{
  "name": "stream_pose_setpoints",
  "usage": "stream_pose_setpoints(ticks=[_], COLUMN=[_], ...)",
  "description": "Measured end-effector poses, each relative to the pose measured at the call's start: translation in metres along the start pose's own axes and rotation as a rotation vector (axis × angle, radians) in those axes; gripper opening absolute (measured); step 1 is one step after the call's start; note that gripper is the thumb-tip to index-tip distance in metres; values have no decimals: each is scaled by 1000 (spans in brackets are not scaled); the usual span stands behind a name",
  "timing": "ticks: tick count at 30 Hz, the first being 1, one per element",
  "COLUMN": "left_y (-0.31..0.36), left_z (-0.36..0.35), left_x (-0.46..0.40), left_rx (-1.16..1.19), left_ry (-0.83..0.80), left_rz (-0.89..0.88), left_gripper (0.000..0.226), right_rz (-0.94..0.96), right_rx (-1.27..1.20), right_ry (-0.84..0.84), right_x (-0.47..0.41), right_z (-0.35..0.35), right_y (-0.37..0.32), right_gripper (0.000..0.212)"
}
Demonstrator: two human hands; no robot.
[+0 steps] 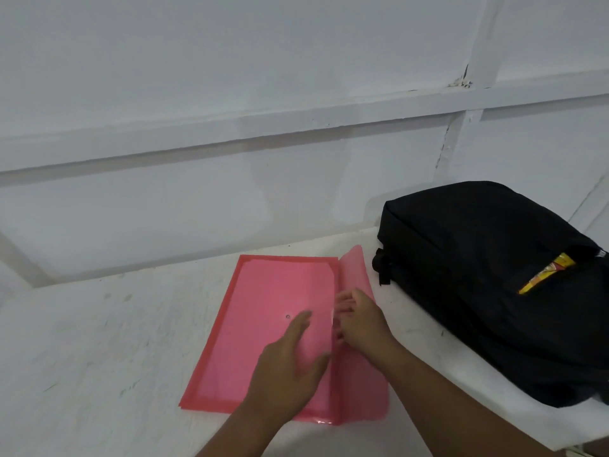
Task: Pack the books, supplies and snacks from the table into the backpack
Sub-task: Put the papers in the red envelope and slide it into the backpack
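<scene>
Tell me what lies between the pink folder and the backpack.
Nothing visible: only bare table separates the folder from the backpack. Both hands are already on the folder, its flap open.

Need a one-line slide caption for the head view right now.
Left hand flat on a pink folder, right hand at its open flap; black backpack beside it on the table.

Pink folder [263, 311], black backpack [487, 278], white table [99, 357].
</scene>
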State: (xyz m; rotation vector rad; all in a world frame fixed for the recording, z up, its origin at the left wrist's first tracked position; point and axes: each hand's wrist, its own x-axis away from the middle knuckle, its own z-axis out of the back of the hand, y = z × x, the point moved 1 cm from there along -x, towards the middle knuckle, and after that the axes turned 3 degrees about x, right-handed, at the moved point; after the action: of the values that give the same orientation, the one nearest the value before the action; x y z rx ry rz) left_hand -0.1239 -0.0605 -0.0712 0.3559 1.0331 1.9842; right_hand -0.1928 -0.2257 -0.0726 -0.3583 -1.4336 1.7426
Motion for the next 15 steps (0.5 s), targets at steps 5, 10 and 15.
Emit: stream_pose_setpoints(ticks=[5, 10, 15], left_y=[-31, -72, -59], left_z=[24, 37, 39], left_x=[-20, -32, -30], left_rx=[-131, -565, -629], left_ry=[69, -94, -127], left_rz=[10, 143, 131], left_gripper=[44, 60, 42], right_rz=[281, 36, 194], right_rx=[333, 64, 449], right_ry=[321, 208, -12], right_x=[15, 19, 17], right_z=[33, 31, -19], right_y=[11, 18, 9], right_gripper=[40, 33, 47])
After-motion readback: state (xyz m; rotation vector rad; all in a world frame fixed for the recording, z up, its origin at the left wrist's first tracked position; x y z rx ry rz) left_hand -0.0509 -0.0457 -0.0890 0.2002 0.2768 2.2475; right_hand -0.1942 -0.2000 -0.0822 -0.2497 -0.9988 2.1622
